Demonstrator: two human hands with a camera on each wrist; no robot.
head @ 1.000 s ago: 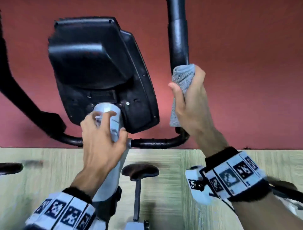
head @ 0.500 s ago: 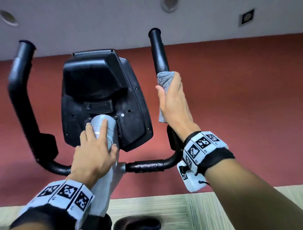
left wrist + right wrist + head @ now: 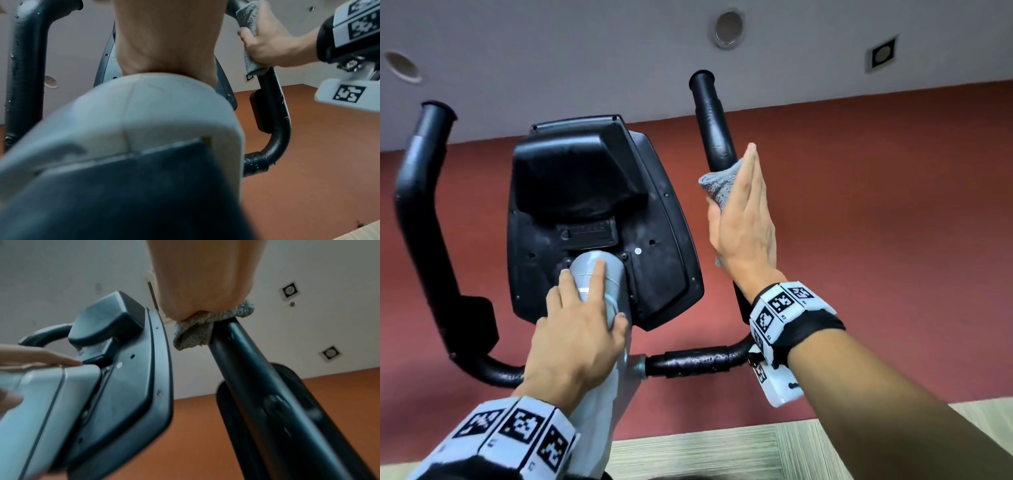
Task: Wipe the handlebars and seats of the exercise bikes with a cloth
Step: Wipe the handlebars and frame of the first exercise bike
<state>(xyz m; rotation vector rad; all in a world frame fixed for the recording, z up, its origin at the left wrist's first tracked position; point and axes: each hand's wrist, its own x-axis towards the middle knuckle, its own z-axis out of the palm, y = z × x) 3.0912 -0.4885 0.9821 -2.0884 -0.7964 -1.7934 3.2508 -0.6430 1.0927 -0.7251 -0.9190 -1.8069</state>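
A person's right hand [image 3: 744,219] presses a soft grey terry cloth [image 3: 719,186] around the black foam-covered right handlebar [image 3: 714,123] of an exercise bike, grip wrapped on cloth and bar. The left hand [image 3: 577,329] rests, fingers extended, on the grey metal stem [image 3: 602,277]. The limp cloth likely needs firm pressure to avoid slipping.

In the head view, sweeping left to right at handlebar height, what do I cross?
Left handlebar → black console, with the left hand on the grey post below it → grey cloth → right hand, pressing the cloth against the right handlebar.
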